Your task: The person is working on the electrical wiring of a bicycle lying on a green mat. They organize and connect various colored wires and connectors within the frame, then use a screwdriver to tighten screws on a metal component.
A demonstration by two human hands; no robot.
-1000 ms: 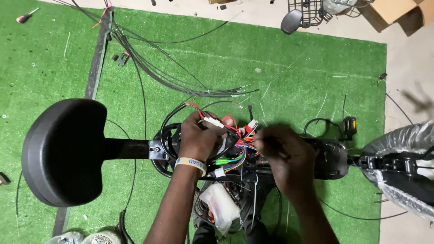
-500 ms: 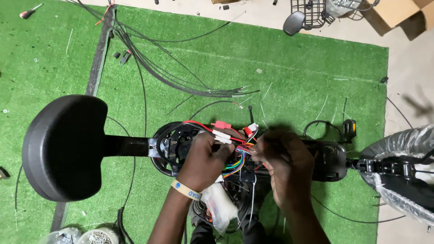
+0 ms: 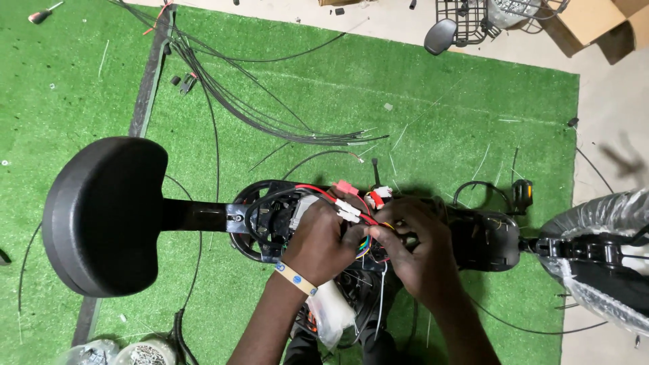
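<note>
Since half a second ago the left hand (image 3: 318,236) has slid back from the black saddle (image 3: 105,216) toward the right hand (image 3: 416,247), so both now meet over the wire bundle (image 3: 362,226) in the open frame housing (image 3: 270,220). Loose black cables (image 3: 270,115) lie on the green turf (image 3: 473,122) beyond. Both hands are curled knuckles-up, fingertips pinching the coloured wires.

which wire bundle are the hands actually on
The coloured wires in the frame, between left hand and right hand. The black cables lie loose on the turf, untouched.
</note>
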